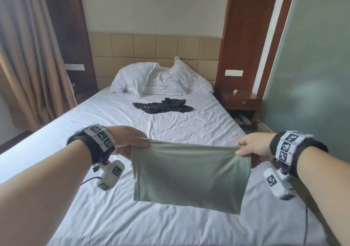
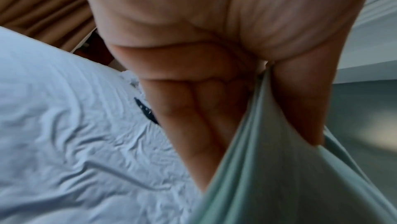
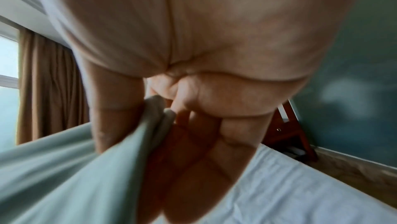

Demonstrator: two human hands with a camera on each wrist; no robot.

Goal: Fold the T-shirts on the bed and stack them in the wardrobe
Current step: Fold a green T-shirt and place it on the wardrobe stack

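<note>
A folded pale green T-shirt (image 1: 189, 173) hangs in the air above the white bed (image 1: 198, 130), stretched flat between both hands. My left hand (image 1: 130, 141) pinches its upper left corner, thumb on top. My right hand (image 1: 250, 146) pinches the upper right corner. In the left wrist view the green T-shirt (image 2: 268, 176) runs between thumb and fingers; in the right wrist view the green T-shirt (image 3: 64, 176) is clamped the same way. A crumpled black T-shirt (image 1: 162, 106) lies in the middle of the bed, near the pillows.
Two white pillows (image 1: 161, 79) lean on the beige headboard. A wooden nightstand (image 1: 240, 101) stands right of the bed beside a green wall (image 1: 312, 75). Brown curtains (image 1: 28, 56) hang at the left. No wardrobe is in view.
</note>
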